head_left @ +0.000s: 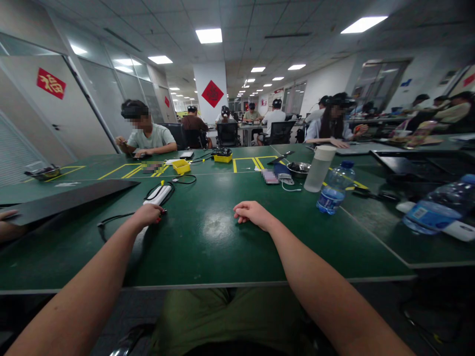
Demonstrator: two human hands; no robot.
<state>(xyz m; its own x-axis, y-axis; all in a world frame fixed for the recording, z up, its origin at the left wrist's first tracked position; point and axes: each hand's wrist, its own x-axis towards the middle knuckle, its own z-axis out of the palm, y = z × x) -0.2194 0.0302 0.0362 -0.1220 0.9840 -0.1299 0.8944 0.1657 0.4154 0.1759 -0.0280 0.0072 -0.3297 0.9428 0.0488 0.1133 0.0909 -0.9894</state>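
Note:
My left hand (148,215) is closed at the table's left middle. A small dark item with red bits (163,212) shows at its fingertips, too small to name. Right behind that hand lies a white oblong block (159,195) with a black cable (169,193) looped around it. Another dark cable (115,217) runs out to the left of the wrist. My right hand (254,215) rests on the green table (208,257) with its fingers curled in, and nothing shows in them.
To the right stand a frosted tumbler (319,170) and a water bottle (332,190); a second bottle (438,207) leans farther right. A metal bowl (299,169) and yellow trays (181,166) sit farther back. A co-worker's hand touches a dark panel (74,200) at left. Other people sit opposite.

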